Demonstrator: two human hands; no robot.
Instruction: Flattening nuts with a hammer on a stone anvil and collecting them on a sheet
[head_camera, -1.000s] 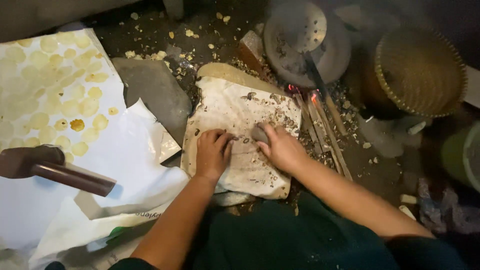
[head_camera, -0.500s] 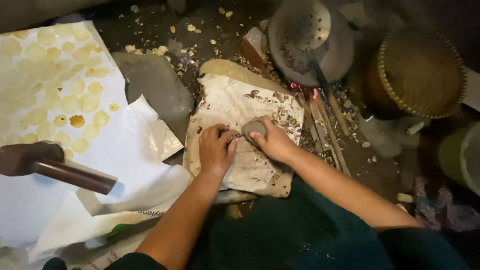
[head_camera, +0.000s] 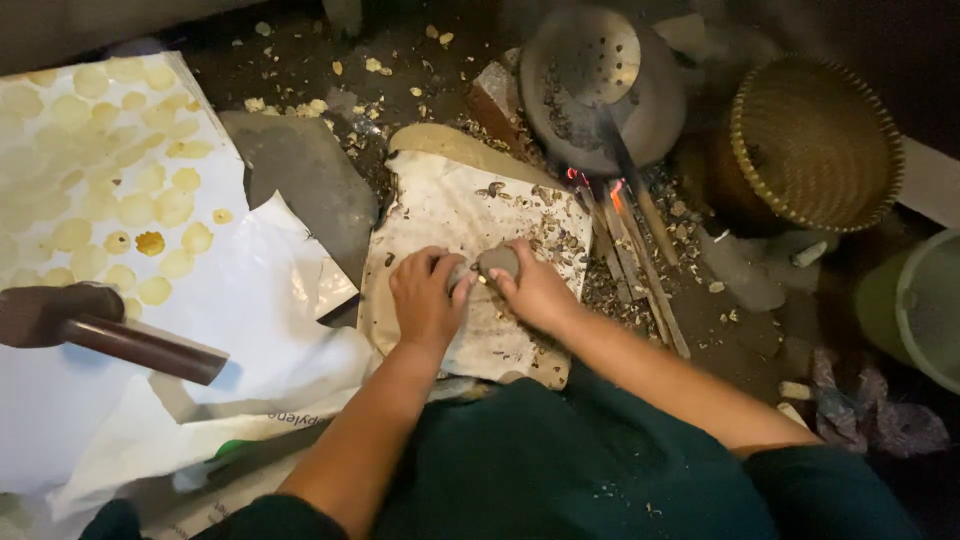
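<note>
I am sitting on the floor and looking down at my two hands. They are resting on a pale, dirty slab (head_camera: 470, 270) that is lying flat in front of my knees. My right hand (head_camera: 530, 290) is curling around a small grey stone (head_camera: 497, 262) and holding it against the slab. My left hand (head_camera: 428, 298) is lying palm down just beside it, with the fingers (head_camera: 415, 268) bent and the thumb touching something small next to the stone. I cannot tell what that small thing is. Bits of shell (head_camera: 545, 215) are lying all over the far part of the slab.

On my left, a big white sheet (head_camera: 250, 300) is covering the floor. Lots of round yellow pieces (head_camera: 120, 170) are lying in rows on it. A dark hammer (head_camera: 100, 330) is lying on the sheet, well apart from my left hand. A flat grey stone slab (head_camera: 300, 180) is lying between the sheet and the pale slab.

Past my hands, thin sticks (head_camera: 625, 250) are burning, with red glowing at their far ends. A round metal pan (head_camera: 610, 90) is sitting over them, and a scoop with holes (head_camera: 590, 50) is resting in it. A woven basket (head_camera: 815, 140) is standing to the right of the pan. A green bucket (head_camera: 915, 305) is standing at the right edge. My lap is covered in dark green cloth (head_camera: 560, 470).
</note>
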